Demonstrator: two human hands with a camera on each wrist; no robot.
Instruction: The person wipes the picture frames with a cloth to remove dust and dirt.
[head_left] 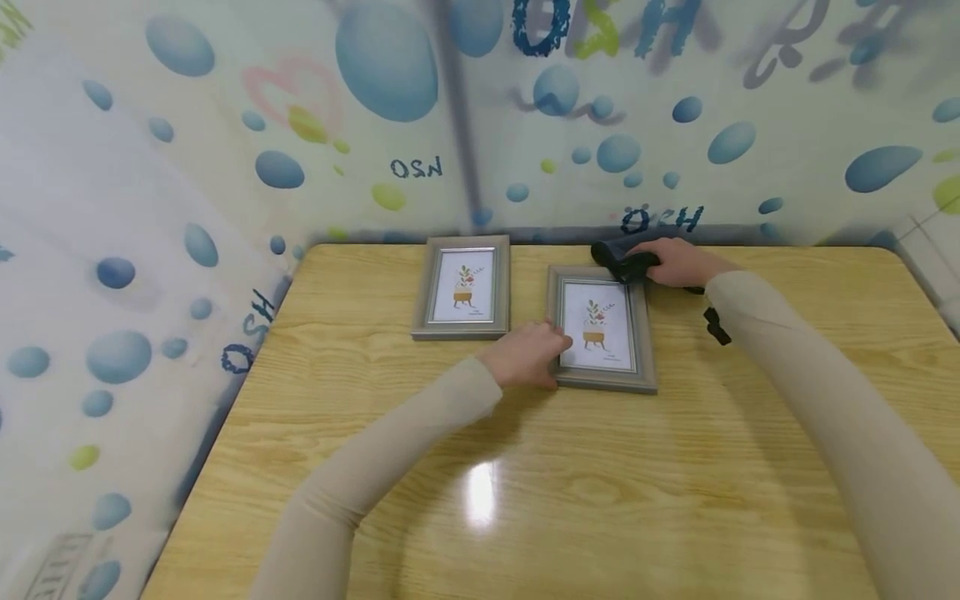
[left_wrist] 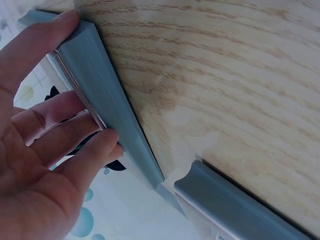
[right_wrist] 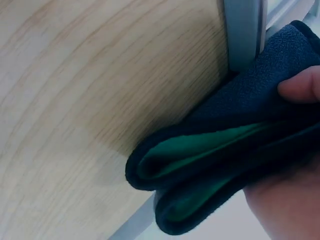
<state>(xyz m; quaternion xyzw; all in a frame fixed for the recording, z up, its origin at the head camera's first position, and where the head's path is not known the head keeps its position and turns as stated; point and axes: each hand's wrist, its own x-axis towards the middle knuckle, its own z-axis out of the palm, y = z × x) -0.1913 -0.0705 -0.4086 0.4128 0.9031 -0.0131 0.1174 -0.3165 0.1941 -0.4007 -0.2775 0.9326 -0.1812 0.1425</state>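
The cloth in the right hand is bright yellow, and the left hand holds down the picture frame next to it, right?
Not quite. The cloth is dark navy with a green inside, as the right wrist view shows. The rest stands: the right hand grips it, and the left hand holds the near frame.

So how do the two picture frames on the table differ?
The near frame is steadied by the left hand, with the right hand holding a dark cloth at its top corner; the far frame lies untouched, nearer the wall. Both are grey, flat, with the same plant print.
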